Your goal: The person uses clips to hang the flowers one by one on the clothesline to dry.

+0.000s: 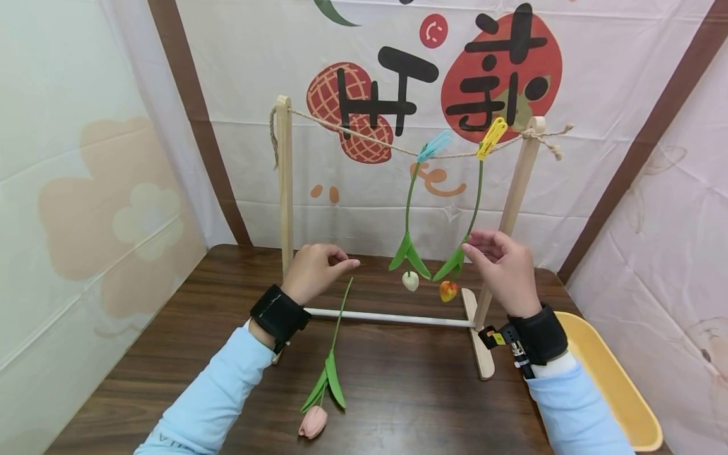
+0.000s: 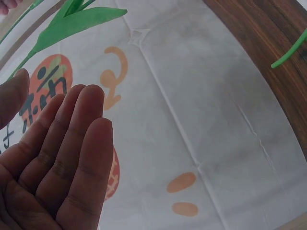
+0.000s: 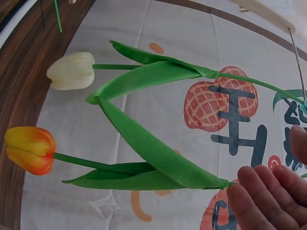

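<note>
My left hand [image 1: 317, 272] hovers above the table with nothing in it; the left wrist view shows its fingers [image 2: 72, 158] extended and the thumb apart. Below it a pink tulip [image 1: 313, 421] lies on the table, its stem pointing away from me. My right hand [image 1: 503, 268] is beside the stem of an orange-yellow tulip [image 1: 448, 291], thumb and fingers apart; whether it touches cannot be told. That tulip hangs head down from a yellow clothespin [image 1: 491, 138] on a rope [image 1: 364, 136]. Left of it a white tulip [image 3: 72, 71] hangs from a blue clothespin [image 1: 435, 146].
The rope is strung between two wooden posts [image 1: 286, 189], joined low down by a white rod [image 1: 392, 318]. A wooden foot [image 1: 483, 354] supports the right post. To the right stands a yellow tray [image 1: 620, 385]. Behind the brown table [image 1: 398, 392] hangs a printed cloth [image 1: 239, 82].
</note>
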Demonstrator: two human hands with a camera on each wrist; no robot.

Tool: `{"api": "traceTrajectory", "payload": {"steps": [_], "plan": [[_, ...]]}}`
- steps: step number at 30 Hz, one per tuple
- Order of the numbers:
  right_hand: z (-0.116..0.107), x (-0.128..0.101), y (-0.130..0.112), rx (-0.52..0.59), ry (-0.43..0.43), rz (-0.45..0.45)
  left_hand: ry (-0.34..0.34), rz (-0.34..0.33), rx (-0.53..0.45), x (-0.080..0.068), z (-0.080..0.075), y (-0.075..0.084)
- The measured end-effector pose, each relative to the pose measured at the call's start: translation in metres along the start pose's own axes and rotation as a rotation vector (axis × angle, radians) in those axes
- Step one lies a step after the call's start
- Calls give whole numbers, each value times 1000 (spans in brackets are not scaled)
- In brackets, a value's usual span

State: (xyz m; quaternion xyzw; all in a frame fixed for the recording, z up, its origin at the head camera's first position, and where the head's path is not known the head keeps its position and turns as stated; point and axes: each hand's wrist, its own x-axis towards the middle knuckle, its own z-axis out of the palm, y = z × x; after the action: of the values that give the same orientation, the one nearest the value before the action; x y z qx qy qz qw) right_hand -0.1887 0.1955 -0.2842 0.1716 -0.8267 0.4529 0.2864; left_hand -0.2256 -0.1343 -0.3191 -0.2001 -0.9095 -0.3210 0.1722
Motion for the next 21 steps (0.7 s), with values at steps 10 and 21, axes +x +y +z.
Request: {"api": "traceTrajectory", "payload": {"steps": [10,21], "plan": [[3,-12,8,-23,-15,4,-11,-25,12,-7,2,-3],[4,-26,19,-78,-36,51,-16,-24,3,-17,8,-11]]}}
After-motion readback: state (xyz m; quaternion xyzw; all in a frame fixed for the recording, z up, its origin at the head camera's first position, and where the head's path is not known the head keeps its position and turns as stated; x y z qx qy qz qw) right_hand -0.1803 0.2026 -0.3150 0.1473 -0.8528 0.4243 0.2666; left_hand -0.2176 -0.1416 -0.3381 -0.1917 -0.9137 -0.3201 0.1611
